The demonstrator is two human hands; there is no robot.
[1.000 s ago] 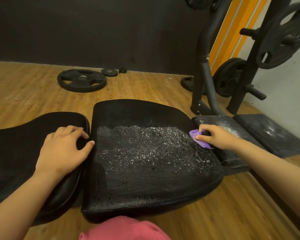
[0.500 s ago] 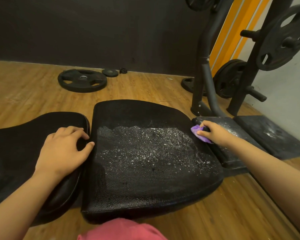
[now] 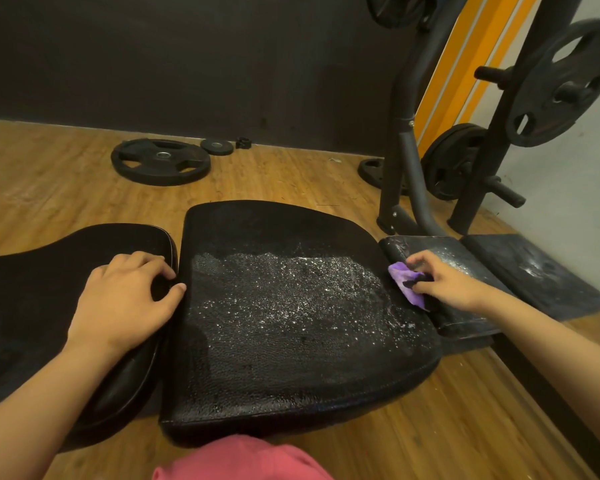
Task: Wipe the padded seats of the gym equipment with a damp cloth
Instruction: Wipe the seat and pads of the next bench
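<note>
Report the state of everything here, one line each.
Middle seat pad, wet with droplets.
Left pad, no droplets visible.
Small right pad, wet streaks.
Purple cloth, crumpled, held at the middle pad's right edge.
Right hand, gripping the cloth.
Left hand, resting on left pad.
Floor plate, lying flat.
</note>
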